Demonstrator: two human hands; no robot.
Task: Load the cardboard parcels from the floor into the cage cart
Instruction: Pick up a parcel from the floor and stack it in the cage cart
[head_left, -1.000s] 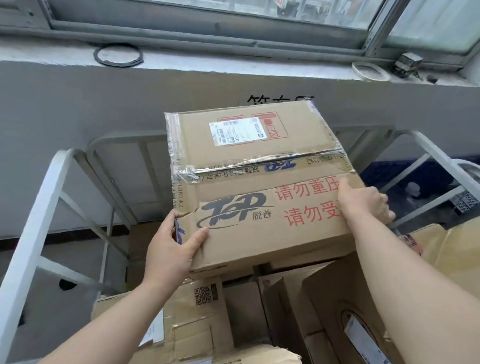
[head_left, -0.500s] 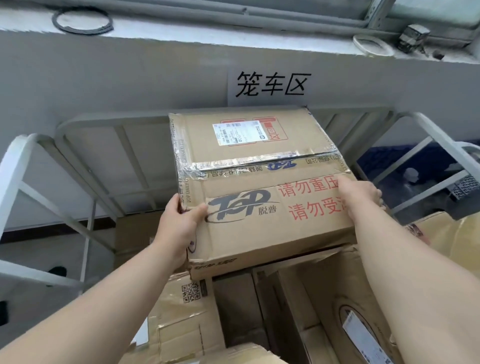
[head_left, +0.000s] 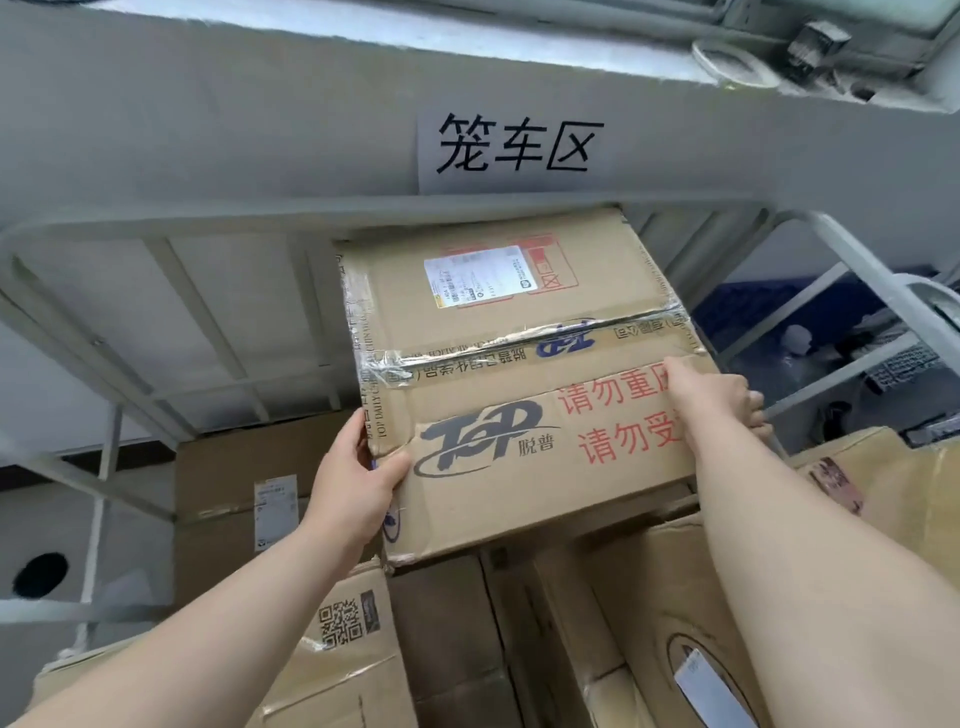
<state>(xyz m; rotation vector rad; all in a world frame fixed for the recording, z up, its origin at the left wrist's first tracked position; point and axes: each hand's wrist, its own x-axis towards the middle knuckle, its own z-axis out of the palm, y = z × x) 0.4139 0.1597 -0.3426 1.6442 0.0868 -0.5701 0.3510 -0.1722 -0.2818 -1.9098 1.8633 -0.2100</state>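
**Taped parcel held over the stack inside the cage cart**

Head view: both hands hold a cardboard parcel printed "TOP" in blue with red characters. It sits inside the white frame of the cage cart, its far end close under the back rail. The left hand grips the near left corner, thumb on the front face and fingers wrapped round the side. The right hand clasps the right edge, fingers curled over it and out of sight apart from the tips.

More cartons crowd beneath and around: a QR-code box at lower left, a labelled box behind it, an oval-printed box at lower right and a tan box at far right. Whether the parcel rests on them or hangs just above cannot be told; its underside is hidden.

A paper sign is on the grey wall above. The shipping label's print is too small to read. Both forearms are cut off at the bottom edge.
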